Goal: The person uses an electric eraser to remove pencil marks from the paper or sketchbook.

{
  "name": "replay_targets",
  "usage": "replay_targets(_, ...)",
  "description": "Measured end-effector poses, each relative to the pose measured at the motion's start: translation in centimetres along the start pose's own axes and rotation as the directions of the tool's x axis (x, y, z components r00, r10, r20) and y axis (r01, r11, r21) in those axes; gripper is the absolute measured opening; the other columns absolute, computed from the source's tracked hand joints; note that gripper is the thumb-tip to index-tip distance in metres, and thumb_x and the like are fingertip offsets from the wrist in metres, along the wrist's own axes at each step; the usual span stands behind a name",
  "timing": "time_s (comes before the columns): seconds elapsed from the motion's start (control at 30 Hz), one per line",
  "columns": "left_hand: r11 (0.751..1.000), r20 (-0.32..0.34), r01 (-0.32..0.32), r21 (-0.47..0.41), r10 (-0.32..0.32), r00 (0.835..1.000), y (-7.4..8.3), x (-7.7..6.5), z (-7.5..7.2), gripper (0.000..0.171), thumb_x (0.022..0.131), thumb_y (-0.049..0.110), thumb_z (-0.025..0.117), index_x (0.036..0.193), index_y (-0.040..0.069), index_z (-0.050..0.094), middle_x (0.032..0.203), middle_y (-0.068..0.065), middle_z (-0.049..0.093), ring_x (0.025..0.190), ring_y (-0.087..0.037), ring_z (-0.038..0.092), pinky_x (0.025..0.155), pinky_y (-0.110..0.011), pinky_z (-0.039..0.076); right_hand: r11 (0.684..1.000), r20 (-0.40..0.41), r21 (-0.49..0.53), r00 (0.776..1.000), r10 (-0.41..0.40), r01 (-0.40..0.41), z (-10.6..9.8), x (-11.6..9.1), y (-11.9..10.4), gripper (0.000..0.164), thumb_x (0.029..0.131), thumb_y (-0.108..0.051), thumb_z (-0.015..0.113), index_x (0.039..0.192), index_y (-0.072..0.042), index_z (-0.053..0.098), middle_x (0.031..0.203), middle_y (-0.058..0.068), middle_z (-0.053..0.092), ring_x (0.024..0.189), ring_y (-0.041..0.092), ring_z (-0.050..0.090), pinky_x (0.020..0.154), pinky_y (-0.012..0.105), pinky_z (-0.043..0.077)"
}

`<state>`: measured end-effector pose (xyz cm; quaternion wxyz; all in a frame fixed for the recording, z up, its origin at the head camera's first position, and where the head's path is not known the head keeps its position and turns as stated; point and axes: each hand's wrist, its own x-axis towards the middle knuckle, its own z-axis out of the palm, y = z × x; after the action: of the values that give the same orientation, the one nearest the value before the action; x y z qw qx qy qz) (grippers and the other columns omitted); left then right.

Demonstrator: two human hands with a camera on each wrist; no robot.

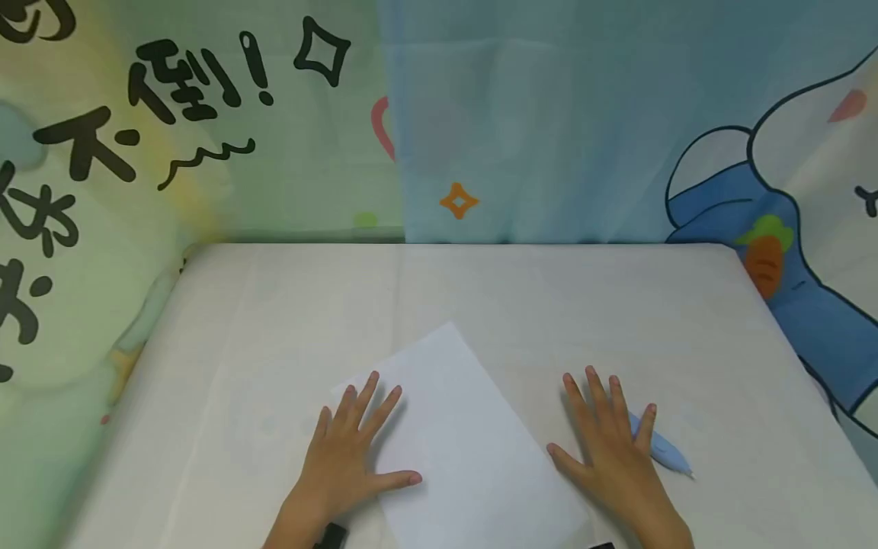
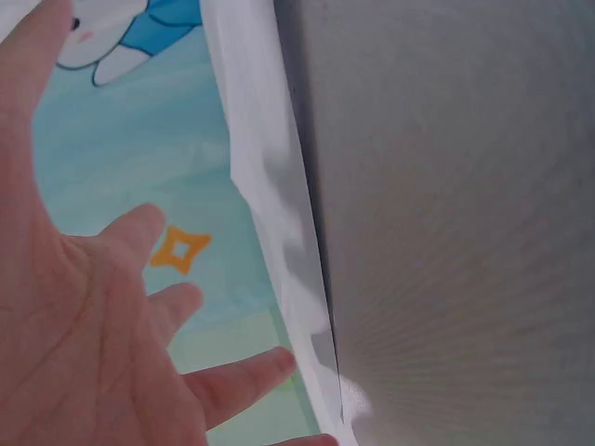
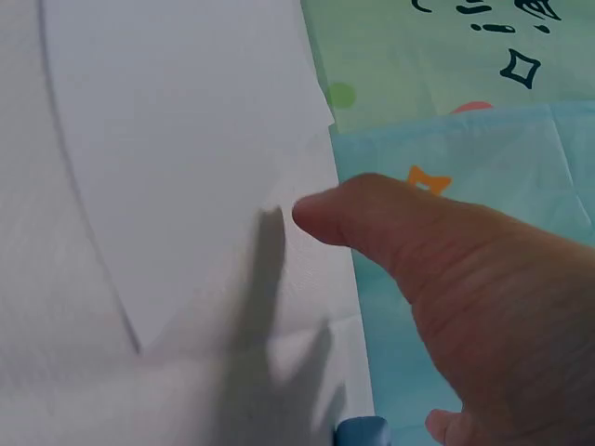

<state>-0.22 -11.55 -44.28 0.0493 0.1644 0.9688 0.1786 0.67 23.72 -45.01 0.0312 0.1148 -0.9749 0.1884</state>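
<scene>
A sheet of white paper (image 1: 466,450) lies at an angle on the white-covered table, one corner pointing away from me. My left hand (image 1: 350,450) is over its left edge, fingers spread and straight, holding nothing; the left wrist view shows the bare palm (image 2: 84,344). To the right of the paper my right hand (image 1: 610,450) is spread too, and it casts a shadow on the table. Partly hidden behind its little finger lies a blue pen (image 1: 668,454), tip toward the lower right. In the right wrist view the thumb (image 3: 372,218) shows near the paper (image 3: 186,139).
The white table (image 1: 274,305) ends at a straight far edge. Behind it hangs a printed cloth (image 1: 549,137) with dark lettering on the left and a cartoon figure (image 1: 823,191) on the right. Small black objects show beside both wrists.
</scene>
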Motion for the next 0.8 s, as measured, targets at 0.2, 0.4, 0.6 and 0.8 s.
replay_targets(0.2,0.998,0.072,-0.055,-0.004,0.055,0.996,-0.2,-0.2,0.1,0.099,0.071,0.08,0.059,0.154,0.036,0.027,0.163,0.0,0.017,0.145,-0.041,0.025,0.106,-0.071,0.024,0.999,-0.001,0.042,1.0,0.021,-0.021,-0.7,-0.1,0.6,0.097,0.085,-0.027,0.07,0.158,-0.02,0.007,0.161,0.02,0.01,0.145,0.05,0.0,0.098,0.081,-0.011)
replay_targets(0.4,0.996,0.111,-0.094,0.006,0.093,0.989,-0.3,-0.1,0.1,0.098,0.068,0.07,0.072,0.15,0.027,0.04,0.159,-0.005,0.03,0.144,-0.042,0.025,0.105,-0.072,0.025,0.997,-0.005,0.059,0.999,0.042,-0.042,-1.4,-0.3,1.5,0.09,0.086,-0.023,0.071,0.156,-0.014,0.016,0.155,0.027,0.023,0.14,0.056,0.014,0.097,0.083,-0.004)
replay_targets(0.6,0.994,0.12,-0.113,0.005,0.112,0.986,-0.1,-0.1,0.0,0.098,0.065,0.059,0.081,0.146,0.019,0.045,0.156,-0.01,0.035,0.143,-0.044,0.025,0.103,-0.074,0.024,0.986,-0.043,0.101,0.99,0.135,-0.13,-2.4,-0.7,2.3,0.071,0.086,-0.019,0.072,0.146,-0.004,0.036,0.143,0.031,0.04,0.128,0.056,0.035,0.104,0.078,0.001)
replay_targets(0.8,0.996,0.106,-0.091,-0.024,0.093,0.99,0.0,-0.4,0.3,0.098,0.063,0.058,0.082,0.146,0.019,0.047,0.156,-0.01,0.035,0.144,-0.045,0.022,0.105,-0.074,0.019,0.949,-0.043,0.172,0.961,0.274,-0.263,-3.8,-1.3,3.2,0.053,0.088,-0.013,0.07,0.135,0.001,0.048,0.136,0.031,0.046,0.121,0.056,0.041,0.098,0.072,0.03)
